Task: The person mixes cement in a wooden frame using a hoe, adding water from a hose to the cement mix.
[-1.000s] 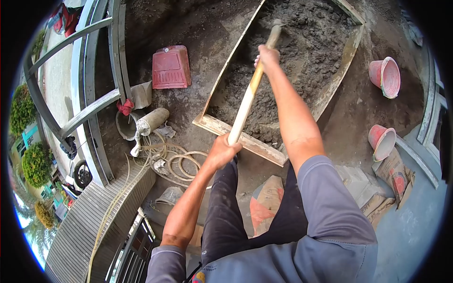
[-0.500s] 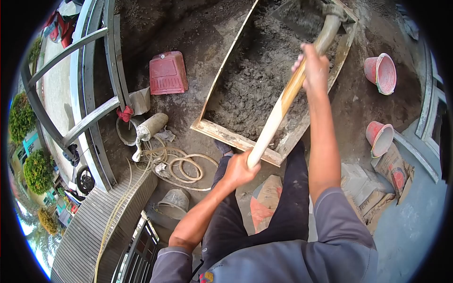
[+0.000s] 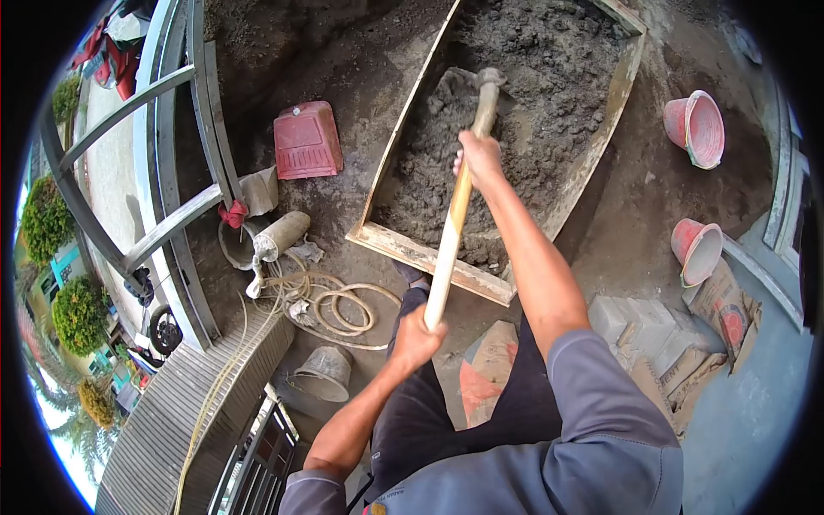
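My left hand (image 3: 418,337) is wrapped round the butt end of a hoe (image 3: 452,233) with a pale wooden handle. Higher up, close to the blade, my right hand (image 3: 481,160) grips the same handle. The hoe's blade lies in wet grey mortar (image 3: 562,103) towards the left side of a wooden mixing box (image 3: 433,263); mortar partly covers it. Both hands are closed, with the handle slanting up and slightly right between them. My feet are close to the box's near edge.
Two red buckets (image 3: 693,130) lie tilted on the right. Grey blocks (image 3: 657,330) and torn cement bags (image 3: 728,313) sit nearer. To the left are a red plastic tub (image 3: 306,140), a coiled hose (image 3: 343,311), a grey bucket (image 3: 324,373) and a metal frame (image 3: 176,210).
The hoe's blade has come from the box's far right corner to its left side, down into the mortar. My right hand moved left and nearer; my left hand shifted slightly nearer.
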The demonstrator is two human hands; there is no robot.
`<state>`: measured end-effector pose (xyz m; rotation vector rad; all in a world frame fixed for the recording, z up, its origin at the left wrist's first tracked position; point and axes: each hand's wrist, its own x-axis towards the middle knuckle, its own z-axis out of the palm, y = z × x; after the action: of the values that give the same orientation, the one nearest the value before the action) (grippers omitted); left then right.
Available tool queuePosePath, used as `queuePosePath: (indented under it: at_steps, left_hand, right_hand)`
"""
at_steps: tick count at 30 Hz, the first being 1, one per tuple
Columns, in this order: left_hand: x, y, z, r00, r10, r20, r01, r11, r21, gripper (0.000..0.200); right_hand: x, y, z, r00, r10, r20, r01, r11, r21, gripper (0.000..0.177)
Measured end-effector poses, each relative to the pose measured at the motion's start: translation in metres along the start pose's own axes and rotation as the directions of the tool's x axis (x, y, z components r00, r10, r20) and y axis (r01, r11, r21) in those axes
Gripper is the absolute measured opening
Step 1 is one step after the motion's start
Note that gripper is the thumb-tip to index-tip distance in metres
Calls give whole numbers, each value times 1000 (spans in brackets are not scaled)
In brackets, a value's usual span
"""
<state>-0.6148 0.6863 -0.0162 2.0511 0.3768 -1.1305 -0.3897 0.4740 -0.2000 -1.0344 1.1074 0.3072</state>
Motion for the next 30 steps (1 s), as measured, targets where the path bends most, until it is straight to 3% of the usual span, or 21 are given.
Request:
queuePosePath:
  at_steps: [2,3,7,12,14,16,20,21,23,24,28,30]
  left_hand:
    - [-38,-14,6,998,-45,34,42,997,62,28]
    - [-53,-26,16,1000,22,20,-22,1000,7,28]
    - [-28,-5,28,982,154,109,-147,987,-71,26]
    - [101,101,-13,931,363,-34,-365,930,-43,29]
    - [130,131,-36,973,230,13,-229,972,-53,29]
    - [151,101,-40,991,121,58,-118,992,-51,24]
    - [101,53,-21,992,-99,83,117,960,-255,18]
    - [93,34,-12,987,-128,96,146,967,-207,21]
    - [69,1,13,999,-36,-16,34,992,-119,27]
    - [50,1,17,997,28,-66,-28,1000,8,27]
    - [-13,-34,43,997,78,-6,-78,997,9,29]
    - [-27,-9,50,990,139,38,-138,990,-31,24]
  right_hand:
    - [-59,-3,-20,1000,22,-5,-21,998,56,25]
    - [-82,-9,-25,998,19,-53,-16,999,45,25]
    - [-119,-95,-42,971,-237,-37,236,971,-36,25]
    - [-7,-201,-21,870,-492,-22,492,869,45,25]
    - [71,-194,1,901,-430,-60,432,901,41,25]
    - [119,-144,27,951,-295,-91,300,953,43,24]
    - [115,-34,38,996,-83,-22,81,994,-69,24]
    - [98,-24,32,998,-69,-6,68,996,-55,24]
    - [61,-18,17,998,-64,9,64,998,-23,24]
    - [40,-12,5,998,-58,2,59,998,-6,24]
    - [-63,-26,-35,997,-72,-4,72,996,61,23]
    - [-98,-61,-53,985,-169,-38,170,985,17,27]
